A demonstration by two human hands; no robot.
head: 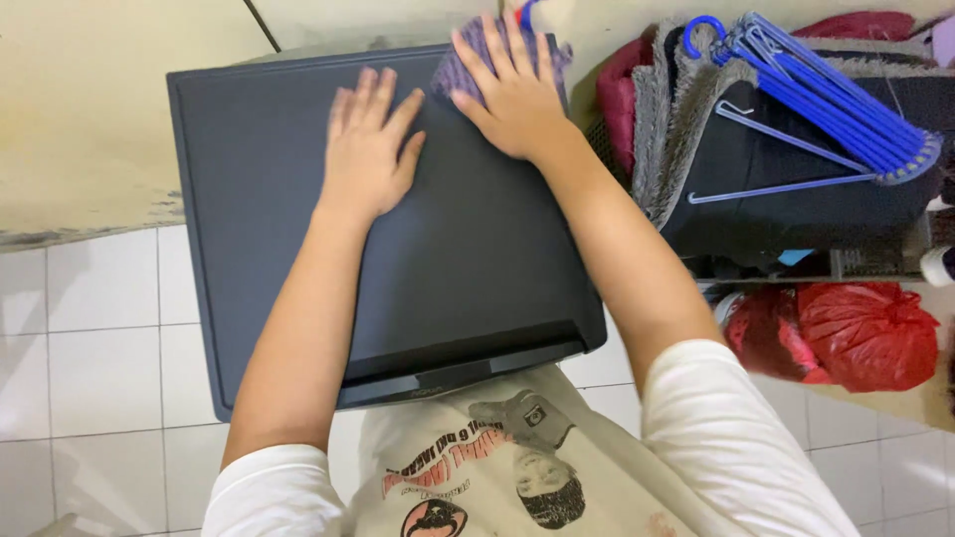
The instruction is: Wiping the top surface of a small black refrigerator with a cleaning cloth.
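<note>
A white tiled floor [99, 338] is seen at the left, under a large dark flat monitor [298, 199] laid screen-up in front of the person. The left hand [366, 149] is laid flat on the screen near its far edge, fingers spread, nothing grasped. Just beside it, the right hand [512, 89] is pressed open-palmed on a purple cloth [453, 75] at the monitor's far right corner. Further right, blue hangers [826, 99] are piled on dark fabric, with a red plastic bag [865, 333] below.

A flat monitor [398, 249] lies screen-up over the tiled floor [99, 348]. On its far edge sits a cloth [463, 70]. Right of it, clothes hangers [826, 109] rest on a stacked pile [796, 199], plastic bags [856, 333] nearer.
</note>
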